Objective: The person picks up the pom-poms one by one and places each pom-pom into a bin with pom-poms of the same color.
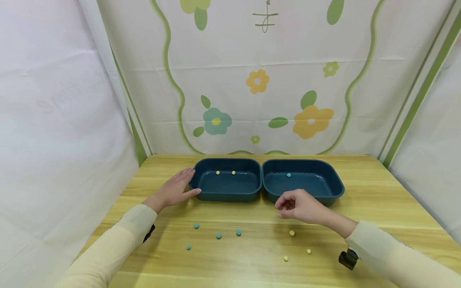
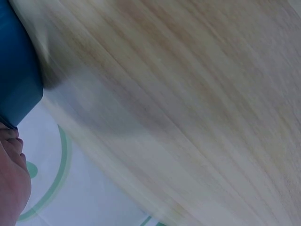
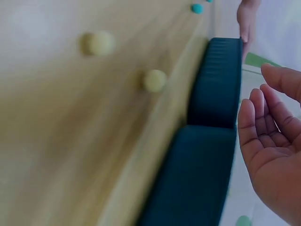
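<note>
My left hand [image 1: 176,188] rests with straight fingers against the left end of a dark blue tray [image 1: 227,197]. In that tray lie two small yellow balls [image 1: 233,173]. A second dark blue tray [image 1: 333,188] stands right beside it, with one small blue ball [image 1: 289,175] inside. My right hand [image 1: 302,206] hovers at this tray's front edge; its fingers are loosely curled. In the right wrist view, thumb and fingers [image 3: 256,127] stand apart and nothing shows between them. Below the right hand, three yellow balls [image 1: 292,233] lie on the table.
Several blue balls [image 1: 218,236] lie on the wooden table [image 1: 252,264] in front of the left tray. White cloth walls [image 1: 230,52] with printed flowers stand behind and at both sides. A dark wrist device [image 1: 348,259] sits at the right sleeve.
</note>
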A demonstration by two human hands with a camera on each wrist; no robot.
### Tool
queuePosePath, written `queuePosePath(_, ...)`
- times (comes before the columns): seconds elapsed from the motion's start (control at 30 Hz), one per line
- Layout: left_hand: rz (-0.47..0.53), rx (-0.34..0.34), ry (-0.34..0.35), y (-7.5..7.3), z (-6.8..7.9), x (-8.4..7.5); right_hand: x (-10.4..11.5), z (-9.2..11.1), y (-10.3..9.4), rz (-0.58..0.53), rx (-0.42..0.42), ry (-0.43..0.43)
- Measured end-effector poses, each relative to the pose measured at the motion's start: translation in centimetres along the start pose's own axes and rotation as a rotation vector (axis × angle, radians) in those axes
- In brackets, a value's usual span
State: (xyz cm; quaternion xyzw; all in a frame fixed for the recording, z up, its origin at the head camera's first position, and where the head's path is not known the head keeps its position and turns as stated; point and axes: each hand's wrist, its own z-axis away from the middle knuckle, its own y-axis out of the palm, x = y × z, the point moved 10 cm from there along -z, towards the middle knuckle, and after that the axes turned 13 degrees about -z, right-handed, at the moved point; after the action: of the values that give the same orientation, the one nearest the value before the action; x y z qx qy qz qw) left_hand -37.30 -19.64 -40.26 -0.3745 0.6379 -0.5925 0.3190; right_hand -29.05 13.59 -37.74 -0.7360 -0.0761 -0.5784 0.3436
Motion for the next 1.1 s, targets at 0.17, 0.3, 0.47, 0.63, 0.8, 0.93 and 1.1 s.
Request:
queuePosePath(0.17,-0.007,0.0,0.0,-0.1,0.0,-0.1,-1.1,1.0,0.0,0.004,0.006,-0.022)
queuePosePath(0.3,-0.004,0.002,-0.002,-0.1,-0.1,-0.1,-1.9,1.6,-0.1,0.017,0.006,-0.031)
queuePosePath(0.47,-0.001,0.009,0.001,-0.1,0.0,-0.2,-3.0,2.4,0.1,0.004,0.031,-0.017)
queuePosePath(0.63,-0.007,0.015,-0.005,-0.2,-0.1,-0.2,-3.9,3.0,0.1,0.005,0.029,-0.02)
queuePosePath(0.8,-0.004,0.015,-0.001,-0.3,-0.1,-0.2,-5.1,3.5,0.3,0.006,0.042,0.01)
queuePosePath(0.93,-0.008,0.014,0.002,-0.3,-0.1,-0.2,-5.7,3.7,0.6,0.01,0.06,0.03)
queuePosePath(1.1,-0.013,0.009,0.003,-0.3,-0.1,-0.2,-5.5,3.7,1.1,0.037,0.097,0.006)
